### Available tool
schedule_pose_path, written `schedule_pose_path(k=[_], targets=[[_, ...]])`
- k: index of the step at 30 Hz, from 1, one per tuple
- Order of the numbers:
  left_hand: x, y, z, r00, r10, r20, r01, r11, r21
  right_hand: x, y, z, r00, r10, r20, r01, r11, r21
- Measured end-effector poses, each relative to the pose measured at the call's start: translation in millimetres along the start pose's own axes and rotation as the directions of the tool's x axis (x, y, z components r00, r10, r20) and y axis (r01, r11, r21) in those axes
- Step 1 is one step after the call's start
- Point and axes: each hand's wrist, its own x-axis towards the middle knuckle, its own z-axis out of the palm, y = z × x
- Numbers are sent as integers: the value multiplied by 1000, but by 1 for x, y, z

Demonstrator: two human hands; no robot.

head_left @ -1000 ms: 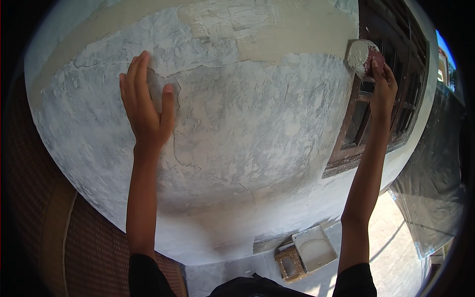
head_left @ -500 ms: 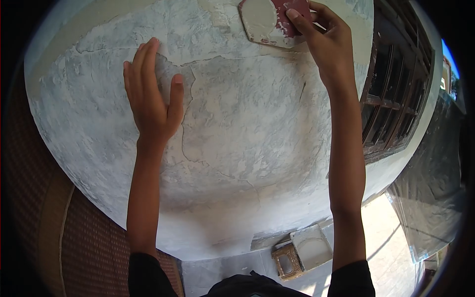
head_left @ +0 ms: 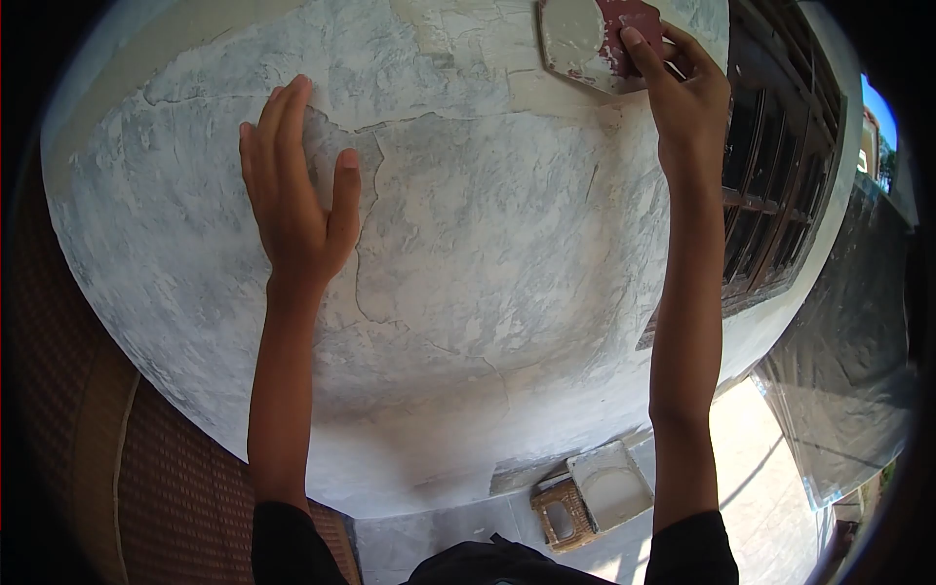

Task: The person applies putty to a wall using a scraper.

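Observation:
A rough wall (head_left: 468, 224), patchy grey and white with cracks, stands in front of me. My left hand (head_left: 297, 195) rests against its left part with fingers extended and thumb apart, holding nothing. At the upper right, my right hand (head_left: 694, 107) grips a flat dark-red putty spreader (head_left: 616, 44), thumb on its near face and fingers behind. Pale putty covers the left part of that face. The spreader is at the wall surface, near a smoother cream patch; its top edge is cut off by the frame.
A dark wooden-framed window (head_left: 770, 185) is to the right of my right forearm. Below, a putty-stained tray (head_left: 639, 502) and a brown woven-looking crate (head_left: 582, 522) sit on the floor. Woven panelling (head_left: 185, 478) stands left; plastic sheeting (head_left: 838, 390) hangs right.
My right hand and the putty spreader have moved right and slightly down along the wall. My left hand has stayed in place on the wall.

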Motion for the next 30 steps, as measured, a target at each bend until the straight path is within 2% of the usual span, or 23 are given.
schedule_pose_path(k=[3, 5, 11, 13, 14, 15, 17, 20, 21, 23, 25, 27, 30], targets=[[0, 2, 0, 1000, 2, -7, -2, 1000, 16, -3, -3, 10, 999, -34, -2, 34, 994, 105], [0, 1, 0, 1000, 1, -8, -1, 1000, 11, -8, -5, 19, 998, 8, 65, -13, 997, 82], [-2, 2, -2, 1000, -18, 0, 18, 1000, 5, -10, -1, 4, 999, 50, -23, -51, 996, -79], [0, 3, 0, 1000, -19, 0, 19, 1000, 0, -9, -4, 3, 1000, 26, -9, -25, 991, 132], [0, 3, 1, 1000, -15, 1, 15, 1000, 2, -8, -4, 11, 999, 34, -21, -30, 986, 163], [0, 4, 1, 1000, -11, 1, 11, 1000, 2, -10, -5, 17, 998, 53, 35, -58, 987, 151], [1, 3, 1, 1000, -12, 0, 12, 1000, -6, -13, -6, 25, 998, -1, 65, -1, 1000, 25], [0, 2, 0, 1000, -18, -4, 18, 1000, -11, -10, 0, 9, 1000, 15, 25, -14, 999, -32], [-1, 2, 0, 1000, -17, -2, 17, 1000, -15, -7, 4, 0, 999, 36, 15, -36, 998, -45], [0, 3, 0, 1000, -20, -2, 20, 1000, -5, -10, 0, 0, 999, -32, 4, 32, 997, 72], [0, 5, 1, 1000, -16, 10, 16, 1000, -8, -14, -1, 9, 998, -42, 40, 37, 993, 112], [1, 4, 1, 1000, -19, -3, 19, 1000, 0, -22, -6, 21, 997, -31, 76, 28, 999, 39], [0, 3, 0, 1000, -17, -4, 17, 1000, -5, -21, -1, 14, 999, 4, 46, -2, 999, -49]])
